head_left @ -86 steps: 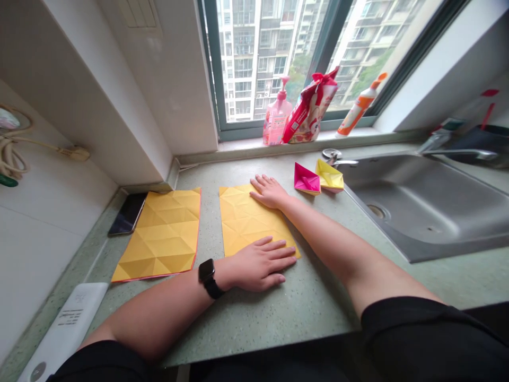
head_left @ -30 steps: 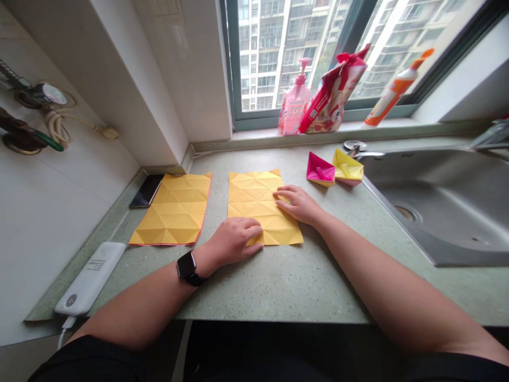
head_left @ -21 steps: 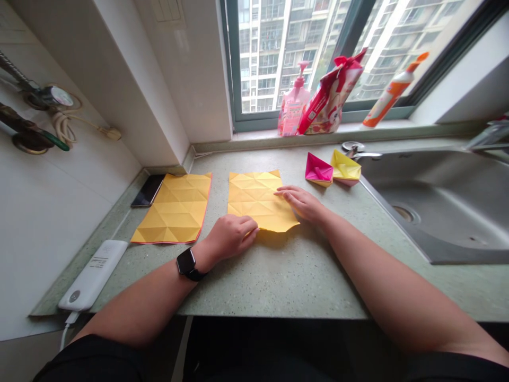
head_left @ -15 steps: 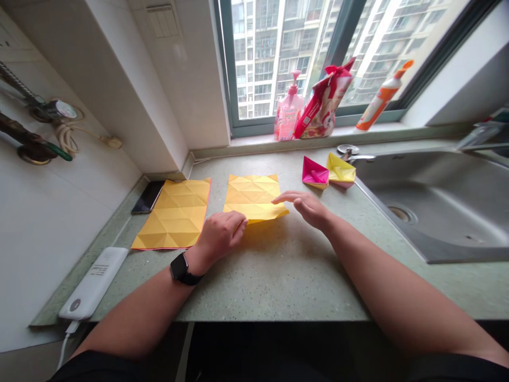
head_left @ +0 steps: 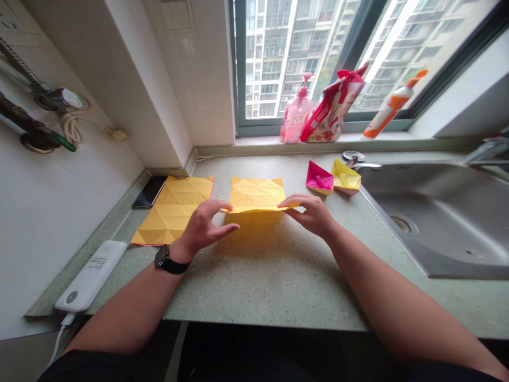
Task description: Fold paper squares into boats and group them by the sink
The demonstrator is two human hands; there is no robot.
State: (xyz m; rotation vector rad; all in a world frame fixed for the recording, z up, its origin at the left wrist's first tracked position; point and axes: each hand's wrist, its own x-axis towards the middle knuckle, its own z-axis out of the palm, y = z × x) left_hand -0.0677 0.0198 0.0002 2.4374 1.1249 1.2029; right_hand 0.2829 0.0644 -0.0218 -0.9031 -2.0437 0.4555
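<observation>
A creased yellow sheet of origami paper (head_left: pixel 257 194) lies in front of me, its near edge raised off the counter and casting a yellow tint below. At its left corner is my left hand (head_left: pixel 204 225), fingertips against the edge and thumb held apart below. My right hand (head_left: pixel 312 212) grips the right corner, fingers on top and thumb underneath. Left of my left hand lies a second creased yellow sheet (head_left: pixel 170 209) with a red-pink edge showing. Beyond my right hand stand a folded pink paper boat (head_left: pixel 319 178) and a yellow one (head_left: pixel 345 176), side by side.
A phone (head_left: pixel 149 192) lies partly beneath the left sheet, and a white power bank (head_left: pixel 91 276) with a cable sits near the front left. At right is a steel sink (head_left: pixel 433 212). A pump bottle (head_left: pixel 296 118), a red bag (head_left: pixel 334 109) and an orange-white bottle (head_left: pixel 392 109) line the sill.
My left hand has unfolded from a closed shape, its thumb now apart. My right hand has closed on the sheet's right corner. The sheet's near edge has risen. The view has shifted slightly.
</observation>
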